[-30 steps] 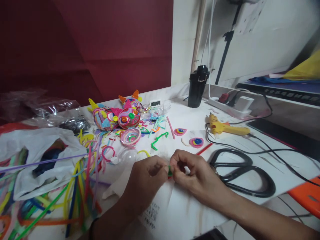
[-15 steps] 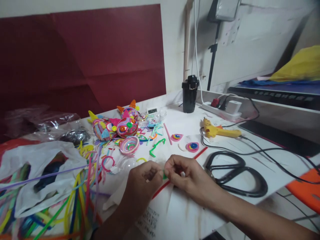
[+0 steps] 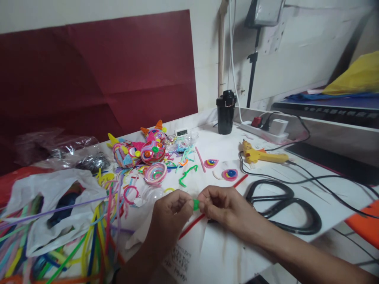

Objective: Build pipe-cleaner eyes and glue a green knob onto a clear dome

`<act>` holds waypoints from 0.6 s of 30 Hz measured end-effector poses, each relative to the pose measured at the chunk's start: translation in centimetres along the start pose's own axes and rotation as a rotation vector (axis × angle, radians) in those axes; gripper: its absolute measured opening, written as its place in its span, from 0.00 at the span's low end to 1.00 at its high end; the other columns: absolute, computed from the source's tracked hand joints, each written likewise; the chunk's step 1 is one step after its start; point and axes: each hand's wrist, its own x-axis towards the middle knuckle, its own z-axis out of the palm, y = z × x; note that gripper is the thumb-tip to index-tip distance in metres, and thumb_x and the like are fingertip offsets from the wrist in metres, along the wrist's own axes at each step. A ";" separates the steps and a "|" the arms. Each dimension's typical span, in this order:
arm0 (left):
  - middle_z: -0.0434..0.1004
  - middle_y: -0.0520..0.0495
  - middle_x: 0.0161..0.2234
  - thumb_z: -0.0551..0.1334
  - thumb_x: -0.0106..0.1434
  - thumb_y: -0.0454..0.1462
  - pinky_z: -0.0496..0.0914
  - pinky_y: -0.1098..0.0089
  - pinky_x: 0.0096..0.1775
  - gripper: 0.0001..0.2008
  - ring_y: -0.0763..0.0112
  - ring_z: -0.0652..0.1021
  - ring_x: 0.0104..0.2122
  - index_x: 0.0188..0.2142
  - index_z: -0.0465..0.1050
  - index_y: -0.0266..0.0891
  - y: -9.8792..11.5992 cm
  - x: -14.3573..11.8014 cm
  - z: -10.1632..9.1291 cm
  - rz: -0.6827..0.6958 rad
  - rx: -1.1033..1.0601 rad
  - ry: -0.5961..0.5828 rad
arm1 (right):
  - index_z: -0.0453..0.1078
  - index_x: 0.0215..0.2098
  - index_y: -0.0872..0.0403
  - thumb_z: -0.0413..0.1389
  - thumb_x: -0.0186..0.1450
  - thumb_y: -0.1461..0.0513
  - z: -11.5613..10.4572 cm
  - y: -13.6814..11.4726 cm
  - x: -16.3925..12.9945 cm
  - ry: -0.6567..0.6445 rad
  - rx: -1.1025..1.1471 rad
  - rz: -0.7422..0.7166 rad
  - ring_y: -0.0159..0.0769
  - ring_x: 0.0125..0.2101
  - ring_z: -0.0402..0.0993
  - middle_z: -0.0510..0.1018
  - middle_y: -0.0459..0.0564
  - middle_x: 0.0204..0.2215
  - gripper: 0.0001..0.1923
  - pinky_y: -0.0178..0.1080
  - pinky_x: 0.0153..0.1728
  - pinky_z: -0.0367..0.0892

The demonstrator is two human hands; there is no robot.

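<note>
Presently, 2 hands meet above the table (image 3: 296, 205) near its front edge: left hand (image 3: 171, 213) and right hand (image 3: 227, 209) each pinch the green piece (image 3: 196, 204) between closed fingertips.

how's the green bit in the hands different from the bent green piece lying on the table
The green piece is pinched between the left hand and right hand, lifted off the table; the bent green pipe cleaner lies loose on the white tabletop, untouched. The held piece shows only as a short stub between the fingertips; the loose one is longer, with a zigzag bend. Both are bright green.
</note>
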 end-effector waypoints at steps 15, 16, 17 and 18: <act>0.66 0.57 0.15 0.61 0.55 0.39 0.58 0.75 0.22 0.07 0.77 0.65 0.16 0.24 0.70 0.38 0.0 0.0 0.2 -0.067 -0.111 -0.049 | 0.65 0.28 0.56 0.57 0.59 0.56 -0.1 -0.1 0.2 0.010 -0.014 0.008 0.27 0.22 0.57 0.64 0.40 0.20 0.11 0.33 0.24 0.53; 0.66 0.57 0.15 0.61 0.56 0.39 0.58 0.75 0.22 0.07 0.77 0.65 0.16 0.24 0.70 0.38 0.0 0.0 0.2 -0.068 -0.111 -0.052 | 0.65 0.28 0.56 0.56 0.59 0.56 -0.1 -0.1 0.2 0.008 -0.018 0.008 0.27 0.22 0.57 0.64 0.40 0.20 0.10 0.33 0.24 0.53; 0.65 0.57 0.14 0.61 0.56 0.39 0.58 0.75 0.22 0.07 0.77 0.65 0.16 0.24 0.70 0.38 0.0 0.0 0.2 -0.068 -0.112 -0.056 | 0.65 0.28 0.56 0.56 0.59 0.57 -0.2 -0.1 0.2 0.006 -0.022 0.009 0.27 0.22 0.57 0.64 0.40 0.20 0.10 0.33 0.24 0.52; 0.65 0.57 0.14 0.61 0.56 0.39 0.58 0.75 0.22 0.08 0.77 0.64 0.16 0.24 0.69 0.38 0.0 0.0 0.2 -0.066 -0.113 -0.059 | 0.66 0.28 0.56 0.56 0.59 0.57 -0.2 -0.1 0.2 0.003 -0.024 0.010 0.27 0.22 0.57 0.63 0.40 0.20 0.10 0.33 0.24 0.52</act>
